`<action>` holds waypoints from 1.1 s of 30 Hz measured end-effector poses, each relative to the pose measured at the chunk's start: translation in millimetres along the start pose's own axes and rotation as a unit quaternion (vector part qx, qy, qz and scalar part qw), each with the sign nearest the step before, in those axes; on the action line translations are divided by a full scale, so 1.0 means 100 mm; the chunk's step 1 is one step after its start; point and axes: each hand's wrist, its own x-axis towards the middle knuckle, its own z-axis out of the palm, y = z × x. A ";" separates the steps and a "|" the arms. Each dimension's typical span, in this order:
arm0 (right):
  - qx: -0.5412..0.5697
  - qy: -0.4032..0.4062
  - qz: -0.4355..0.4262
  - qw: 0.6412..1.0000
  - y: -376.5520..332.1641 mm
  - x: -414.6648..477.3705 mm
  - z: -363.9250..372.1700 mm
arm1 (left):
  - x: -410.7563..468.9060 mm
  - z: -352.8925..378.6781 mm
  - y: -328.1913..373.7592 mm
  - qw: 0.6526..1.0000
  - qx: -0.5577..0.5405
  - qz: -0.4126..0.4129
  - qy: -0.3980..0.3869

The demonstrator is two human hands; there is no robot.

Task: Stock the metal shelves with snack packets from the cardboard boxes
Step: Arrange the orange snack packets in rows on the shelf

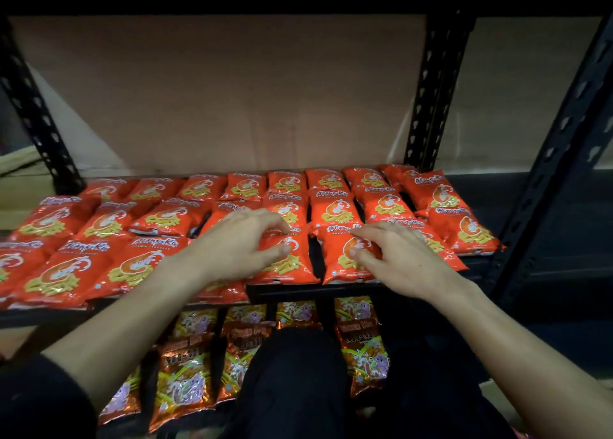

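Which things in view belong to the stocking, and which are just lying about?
Job: left hand, right hand, the front packets they touch, other red packets, shelf.
Lying about: brown packets below, cardboard behind.
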 end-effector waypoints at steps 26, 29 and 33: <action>-0.014 0.025 0.021 0.999 -0.30 0.18 0.15 | -0.57 -0.12 -0.54 0.996 0.038 -0.083 0.012; -0.015 0.025 0.025 0.999 -0.31 0.19 0.17 | -0.55 -0.10 -0.52 0.995 0.047 -0.089 0.029; -0.009 0.029 0.025 0.999 -0.32 0.19 0.17 | -0.51 -0.10 -0.52 0.994 0.047 -0.096 0.036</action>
